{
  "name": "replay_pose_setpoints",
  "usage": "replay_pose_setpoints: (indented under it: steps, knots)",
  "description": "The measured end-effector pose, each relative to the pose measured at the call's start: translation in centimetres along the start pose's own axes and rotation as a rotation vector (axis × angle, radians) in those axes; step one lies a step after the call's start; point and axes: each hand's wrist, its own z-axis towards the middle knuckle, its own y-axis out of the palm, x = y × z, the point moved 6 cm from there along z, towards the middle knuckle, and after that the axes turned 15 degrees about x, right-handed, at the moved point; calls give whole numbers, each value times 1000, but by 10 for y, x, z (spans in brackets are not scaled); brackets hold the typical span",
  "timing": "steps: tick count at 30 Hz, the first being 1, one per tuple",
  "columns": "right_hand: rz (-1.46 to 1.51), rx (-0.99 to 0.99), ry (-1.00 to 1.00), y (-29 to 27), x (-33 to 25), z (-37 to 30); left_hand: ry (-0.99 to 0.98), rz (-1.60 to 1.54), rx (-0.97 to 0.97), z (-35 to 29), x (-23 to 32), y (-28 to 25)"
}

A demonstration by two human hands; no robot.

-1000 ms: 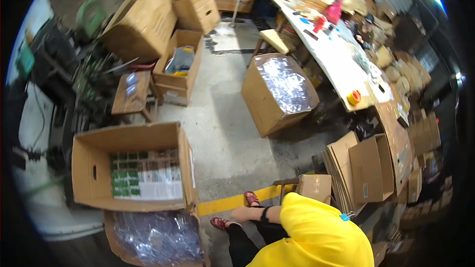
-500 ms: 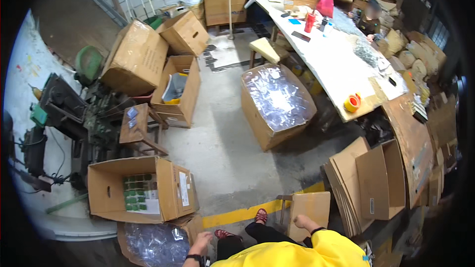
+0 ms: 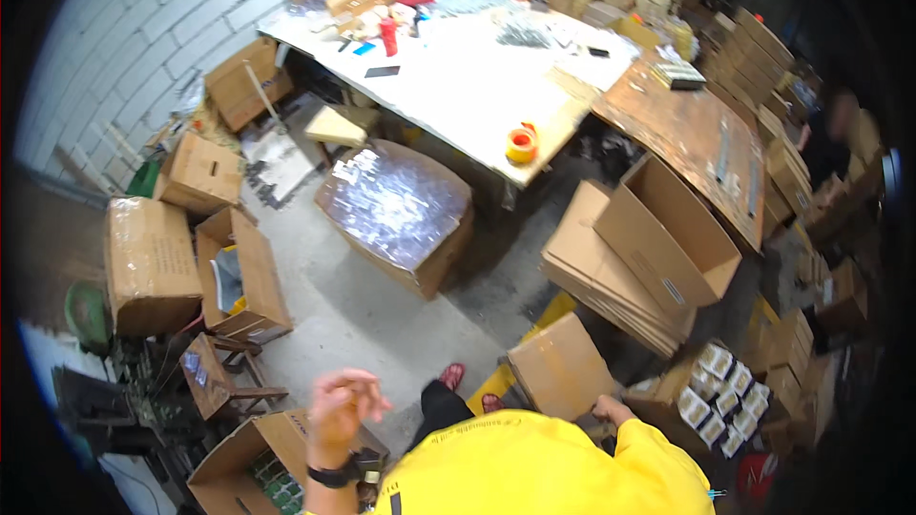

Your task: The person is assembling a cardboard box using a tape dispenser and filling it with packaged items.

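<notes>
My left hand [image 3: 345, 408] is raised above an open cardboard box [image 3: 224, 463] that holds green-and-white packed items. Its fingers are loosely bent and apart, with nothing seen in them. My right hand [image 3: 611, 409] is closed in a loose fist beside the near right corner of a tan cardboard piece [image 3: 563, 367] with a square flat top. Nothing shows in that fist, and whether it touches the cardboard I cannot tell.
A carton of clear plastic pieces [image 3: 396, 205] stands ahead beside a long white table [image 3: 448, 86] bearing a tape roll [image 3: 521, 145]. To the right are flattened cartons [image 3: 611, 277], an open box [image 3: 668, 234] and stacked white packs [image 3: 723, 396]. A wooden stool [image 3: 224, 386] stands left.
The view has swung to the right, bringing the stacked white packs into sight. My left hand has risen. The right hand has gone from over the square cardboard top to its near right corner.
</notes>
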Motion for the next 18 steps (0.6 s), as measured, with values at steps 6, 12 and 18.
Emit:
replay_pose_setpoints:
  steps: [6,12,18]
  knots:
    - [301,224,62,54,-13,-58,-102,-411,-1484,-7,131,149]
    - [665,208,202,133,-75,-114,-333,-572,-1742,-1,112,229]
    - [845,214,339,200,-74,-162,-261,-510,-2013,-22,68,249]
